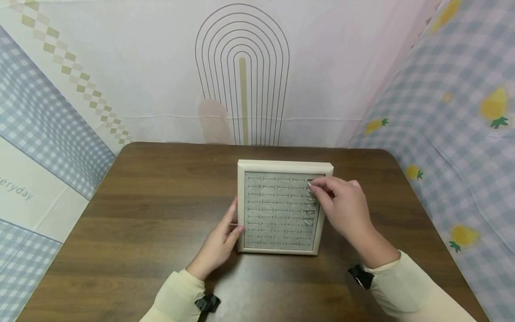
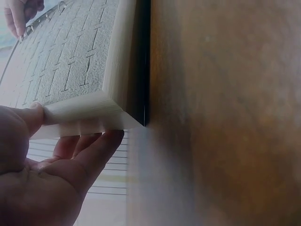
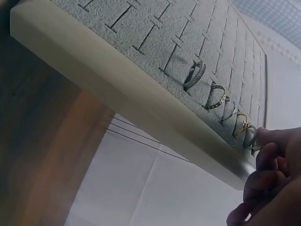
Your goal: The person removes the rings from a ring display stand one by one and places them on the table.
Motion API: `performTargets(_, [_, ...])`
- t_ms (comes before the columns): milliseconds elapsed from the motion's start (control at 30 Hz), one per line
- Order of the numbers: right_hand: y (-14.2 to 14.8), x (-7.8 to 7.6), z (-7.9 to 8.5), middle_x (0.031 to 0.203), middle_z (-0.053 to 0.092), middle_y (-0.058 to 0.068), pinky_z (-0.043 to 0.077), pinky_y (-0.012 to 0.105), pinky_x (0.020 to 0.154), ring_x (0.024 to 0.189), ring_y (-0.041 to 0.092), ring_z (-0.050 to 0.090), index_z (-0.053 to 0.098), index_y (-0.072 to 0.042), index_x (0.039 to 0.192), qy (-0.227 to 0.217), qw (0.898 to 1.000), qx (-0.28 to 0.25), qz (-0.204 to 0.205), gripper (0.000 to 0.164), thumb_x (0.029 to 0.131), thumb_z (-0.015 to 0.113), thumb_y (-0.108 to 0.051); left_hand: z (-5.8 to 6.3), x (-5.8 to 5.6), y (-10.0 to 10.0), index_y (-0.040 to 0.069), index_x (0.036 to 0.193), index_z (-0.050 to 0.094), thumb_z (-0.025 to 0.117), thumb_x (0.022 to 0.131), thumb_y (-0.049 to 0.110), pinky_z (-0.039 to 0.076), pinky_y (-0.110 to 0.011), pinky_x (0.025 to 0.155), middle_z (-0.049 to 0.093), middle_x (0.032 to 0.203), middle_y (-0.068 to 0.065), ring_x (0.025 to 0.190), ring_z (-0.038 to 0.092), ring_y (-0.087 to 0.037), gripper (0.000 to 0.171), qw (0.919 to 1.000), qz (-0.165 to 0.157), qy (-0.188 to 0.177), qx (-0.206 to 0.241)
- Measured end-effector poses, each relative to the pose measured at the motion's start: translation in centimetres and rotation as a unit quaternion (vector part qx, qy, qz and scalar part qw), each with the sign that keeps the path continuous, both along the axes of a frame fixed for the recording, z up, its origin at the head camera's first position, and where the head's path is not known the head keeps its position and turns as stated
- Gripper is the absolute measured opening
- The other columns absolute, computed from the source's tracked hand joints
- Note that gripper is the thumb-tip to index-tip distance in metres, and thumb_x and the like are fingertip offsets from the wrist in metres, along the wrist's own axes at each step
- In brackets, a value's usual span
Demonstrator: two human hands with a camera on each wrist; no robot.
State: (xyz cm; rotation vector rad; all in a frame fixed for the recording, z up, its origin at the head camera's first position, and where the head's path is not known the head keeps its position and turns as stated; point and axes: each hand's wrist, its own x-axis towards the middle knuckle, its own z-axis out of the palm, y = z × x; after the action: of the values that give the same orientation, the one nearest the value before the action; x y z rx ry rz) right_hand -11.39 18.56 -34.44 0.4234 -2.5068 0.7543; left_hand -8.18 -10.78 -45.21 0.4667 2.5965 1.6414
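A cream-framed ring display board (image 1: pixel 279 167) with grey slotted lining stands tilted on the table. My left hand (image 1: pixel 217 246) holds its left side, thumb at the front edge and fingers along the side; the left wrist view shows this hand (image 2: pixel 56 174) close up. At the top right slot, my right hand (image 1: pixel 346 201) pinches a small ring (image 1: pixel 310 184) between thumb and index finger. Below it, several rings sit in the rightmost column, among them a silver ring (image 3: pixel 195 75) and a gold-toned ring (image 3: pixel 217 98). My right fingers partly hide the topmost ring in the right wrist view.
The brown wooden table (image 1: pixel 161 201) extends around the board on every side. Behind it hangs a pale cloth (image 1: pixel 161 67) with an arch pattern. A blue checked cloth (image 1: pixel 454 134) with pineapples hangs on the right, and more checked cloth is on the left.
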Motion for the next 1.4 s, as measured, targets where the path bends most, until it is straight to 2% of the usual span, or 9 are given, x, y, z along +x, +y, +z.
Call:
performTargets(100, [0.2, 0.0, 0.0, 0.067, 0.063, -0.006, 0.031, 0.036, 0.07, 0.058, 0.01, 0.049, 0.076, -0.012, 0.093, -0.019, 0.999, -0.025, 0.005, 0.004, 0.09, 0.076, -0.009, -0.1, 0.0, 0.0, 0.024, 0.163, 0.013, 0.056, 0.102, 0.005, 0.05, -0.049, 0.099, 0.066, 0.123, -0.014, 0.11, 0.066, -0.029, 0.077, 1.0, -0.001, 0.008, -0.002])
performTargets(233, [0.5, 0.1, 0.0, 0.064, 0.054, -0.007, 0.036, 0.027, 0.062, 0.057, 0.009, 0.047, 0.074, -0.013, 0.092, -0.057, 0.996, -0.068, 0.012, 0.005, 0.09, 0.076, -0.009, -0.1, 0.0, 0.1, 0.027, 0.163, 0.013, 0.056, 0.102, 0.006, 0.05, -0.049, 0.098, 0.067, 0.121, -0.014, 0.11, 0.067, -0.029, 0.077, 0.9999, 0.001, 0.011, -0.004])
performTargets(333, [0.8, 0.1, 0.1, 0.066, 0.053, -0.004, 0.037, 0.022, 0.052, 0.059, 0.009, 0.046, 0.073, -0.012, 0.094, -0.099, 0.99, -0.102, 0.015, 0.002, 0.092, 0.074, -0.012, -0.1, 0.0, 0.2, 0.027, 0.163, 0.014, 0.056, 0.102, 0.007, 0.05, -0.049, 0.099, 0.067, 0.121, -0.014, 0.11, 0.067, -0.029, 0.077, 0.9999, 0.005, 0.009, -0.002])
performTargets(467, [1.2, 0.0, 0.2, 0.067, 0.054, -0.001, 0.037, 0.022, 0.051, 0.058, 0.011, 0.046, 0.071, -0.009, 0.096, -0.134, 0.983, -0.122, 0.019, 0.006, 0.095, 0.071, -0.015, -0.1, 0.0, 0.2, 0.022, 0.163, 0.015, 0.057, 0.102, 0.007, 0.05, -0.05, 0.099, 0.067, 0.122, -0.015, 0.11, 0.067, -0.029, 0.075, 0.9999, 0.004, 0.011, -0.002])
performTargets(600, [1.4, 0.1, 0.3, 0.069, 0.056, 0.0, 0.038, 0.023, 0.051, 0.059, 0.012, 0.047, 0.07, -0.009, 0.095, -0.148, 0.98, -0.129, 0.026, 0.006, 0.096, 0.07, -0.015, -0.3, 0.0, 0.3, 0.016, 0.163, 0.015, 0.057, 0.102, 0.007, 0.051, -0.05, 0.097, 0.068, 0.12, -0.015, 0.108, 0.067, -0.029, 0.075, 0.9999, 0.001, 0.016, 0.001])
performTargets(867, [1.5, 0.4, 0.2, 0.067, 0.058, 0.0, 0.038, 0.022, 0.05, 0.058, 0.011, 0.046, 0.072, -0.01, 0.093, -0.136, 0.977, -0.161, 0.023, 0.005, 0.093, 0.074, -0.014, -0.5, -0.1, 0.2, 0.027, 0.163, 0.012, 0.056, 0.103, 0.009, 0.052, -0.049, 0.096, 0.067, 0.12, -0.015, 0.109, 0.067, -0.03, 0.077, 0.9998, -0.002, 0.019, -0.002])
performTargets(1100, [2.0, 0.8, -0.1, 0.067, 0.061, 0.004, 0.039, 0.022, 0.051, 0.058, 0.01, 0.046, 0.074, -0.01, 0.093, -0.132, 0.978, -0.161, 0.019, 0.007, 0.093, 0.075, -0.017, -0.3, 0.0, 0.0, 0.019, 0.163, 0.014, 0.056, 0.102, 0.007, 0.052, -0.049, 0.096, 0.066, 0.121, -0.016, 0.11, 0.066, -0.03, 0.075, 0.9999, -0.002, 0.013, -0.003])
performTargets(1333, [3.1, 1.1, -0.9, 0.066, 0.058, -0.001, 0.039, 0.021, 0.052, 0.058, 0.009, 0.046, 0.075, -0.009, 0.092, -0.124, 0.98, -0.155, 0.003, 0.005, 0.092, 0.075, -0.014, -0.3, -0.1, 0.0, 0.029, 0.163, 0.013, 0.056, 0.103, 0.008, 0.051, -0.049, 0.098, 0.067, 0.121, -0.015, 0.11, 0.067, -0.029, 0.077, 0.9999, 0.001, 0.015, -0.005])
performTargets(1400, [3.4, 1.2, -1.0, 0.066, 0.057, -0.002, 0.039, 0.022, 0.052, 0.058, 0.01, 0.047, 0.074, -0.009, 0.092, -0.125, 0.98, -0.152, -0.004, 0.006, 0.092, 0.075, -0.015, -0.3, -0.1, 0.0, 0.026, 0.163, 0.013, 0.056, 0.103, 0.008, 0.051, -0.049, 0.097, 0.067, 0.122, -0.015, 0.11, 0.067, -0.03, 0.076, 0.9999, 0.0, 0.016, -0.006])
